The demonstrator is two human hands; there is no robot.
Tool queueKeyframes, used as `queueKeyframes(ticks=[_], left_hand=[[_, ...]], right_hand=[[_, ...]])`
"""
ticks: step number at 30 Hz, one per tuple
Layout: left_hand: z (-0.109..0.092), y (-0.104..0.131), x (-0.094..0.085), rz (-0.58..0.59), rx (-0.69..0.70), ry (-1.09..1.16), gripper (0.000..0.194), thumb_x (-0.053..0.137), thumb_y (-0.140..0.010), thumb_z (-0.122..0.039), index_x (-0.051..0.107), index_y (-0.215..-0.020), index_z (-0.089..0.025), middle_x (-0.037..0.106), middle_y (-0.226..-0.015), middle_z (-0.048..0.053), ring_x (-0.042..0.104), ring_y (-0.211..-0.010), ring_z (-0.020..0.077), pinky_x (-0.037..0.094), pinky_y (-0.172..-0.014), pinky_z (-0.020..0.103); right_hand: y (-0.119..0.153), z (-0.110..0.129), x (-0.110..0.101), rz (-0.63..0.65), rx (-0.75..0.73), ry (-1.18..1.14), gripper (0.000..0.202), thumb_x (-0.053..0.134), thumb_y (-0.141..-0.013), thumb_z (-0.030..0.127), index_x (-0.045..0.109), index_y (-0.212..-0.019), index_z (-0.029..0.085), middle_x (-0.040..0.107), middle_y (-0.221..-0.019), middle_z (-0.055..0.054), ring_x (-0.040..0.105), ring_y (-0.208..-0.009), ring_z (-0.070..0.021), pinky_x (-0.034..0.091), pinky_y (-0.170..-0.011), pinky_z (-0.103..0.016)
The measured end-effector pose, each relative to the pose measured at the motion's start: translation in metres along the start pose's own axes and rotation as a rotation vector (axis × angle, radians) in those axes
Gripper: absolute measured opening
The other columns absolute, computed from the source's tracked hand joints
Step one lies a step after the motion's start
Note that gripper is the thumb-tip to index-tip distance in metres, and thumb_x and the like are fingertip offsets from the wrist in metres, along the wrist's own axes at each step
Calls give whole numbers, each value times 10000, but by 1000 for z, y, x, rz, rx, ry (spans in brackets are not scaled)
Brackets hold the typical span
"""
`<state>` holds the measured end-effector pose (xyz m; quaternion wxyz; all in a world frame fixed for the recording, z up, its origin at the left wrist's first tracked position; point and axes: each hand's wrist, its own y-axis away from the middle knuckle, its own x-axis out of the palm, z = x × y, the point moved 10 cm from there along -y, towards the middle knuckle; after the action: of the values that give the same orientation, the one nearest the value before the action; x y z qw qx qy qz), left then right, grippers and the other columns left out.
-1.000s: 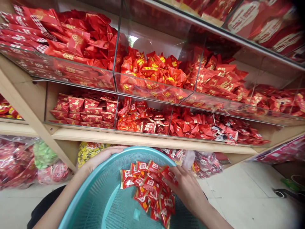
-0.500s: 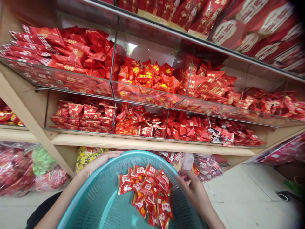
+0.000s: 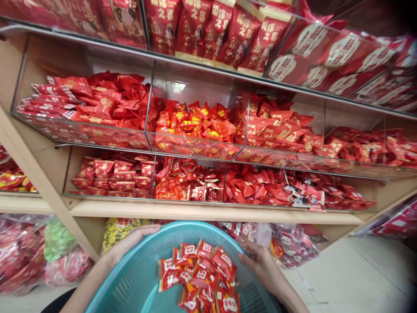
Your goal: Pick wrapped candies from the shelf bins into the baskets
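Observation:
A teal plastic basket (image 3: 137,278) with perforated walls is held up in front of me, below the shelves. Several small red snack packets (image 3: 203,278) with white lettering lie in a heap inside it, toward the right. My left hand (image 3: 132,241) is closed on the basket's rim at the upper left, with the fingertips partly hidden. On the right side, my right hand (image 3: 260,265) grips the rim, its thumb showing on the near side and the other fingers bent over the outside.
Shelves with clear dividers hold red wrapped sweets (image 3: 195,128), more packets (image 3: 114,174) below, and larger red bags (image 3: 221,30) above. A wooden ledge (image 3: 208,212) runs just beyond the basket. Plastic bags of sweets (image 3: 22,256) rest low at left, others (image 3: 295,250) at right.
The view has tilted up, so the shelves appear lower and more of the top row shows. The right fingers have drawn closer to the rim; both hands stay on the basket.

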<state>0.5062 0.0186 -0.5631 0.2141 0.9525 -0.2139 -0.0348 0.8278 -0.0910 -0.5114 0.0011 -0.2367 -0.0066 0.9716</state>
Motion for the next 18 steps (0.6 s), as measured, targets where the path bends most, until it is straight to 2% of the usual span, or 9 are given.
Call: queueKeyframes(ticks=[4,9,14,16,18], left_hand=[[6,2,-8,-82,-21,48,334,682,-552,-441,710,-852,-295,564,-1239,-28,383,-1265,233,285,-1055,290],[4,11,-12,-110,19,12,341,715,-501,-448,719,-810,-305,588,-1207,-29,405,-1246,262,286,-1060,323],[4,26,11,22,-15,204,569,738,-561,-407,632,-1079,-195,680,-1025,69,627,-940,257,424,-930,390],[3,29,16,59,-17,239,606,741,-578,-381,600,-1127,-169,695,-973,72,646,-877,236,454,-882,357],[4,29,15,64,-32,242,589,738,-593,-369,596,-1134,-183,693,-983,55,641,-897,223,461,-869,328]], right_hand=[[-10,-6,3,42,1,-94,278,561,-792,387,655,-931,165,671,-821,-47,612,-801,-212,470,-725,-307],[-10,-3,10,58,-15,-237,328,557,-803,404,643,-1022,176,673,-993,-80,607,-951,-232,450,-857,-345],[-8,1,13,70,-23,-251,385,556,-797,445,635,-1048,165,667,-1020,-93,613,-935,-224,458,-854,-339],[-9,-3,10,35,-20,-214,396,533,-805,469,644,-1028,161,672,-1000,-93,615,-921,-224,470,-824,-324],[-11,-9,4,-33,-26,-131,404,503,-819,484,658,-985,150,679,-952,-94,619,-887,-226,479,-778,-310]])
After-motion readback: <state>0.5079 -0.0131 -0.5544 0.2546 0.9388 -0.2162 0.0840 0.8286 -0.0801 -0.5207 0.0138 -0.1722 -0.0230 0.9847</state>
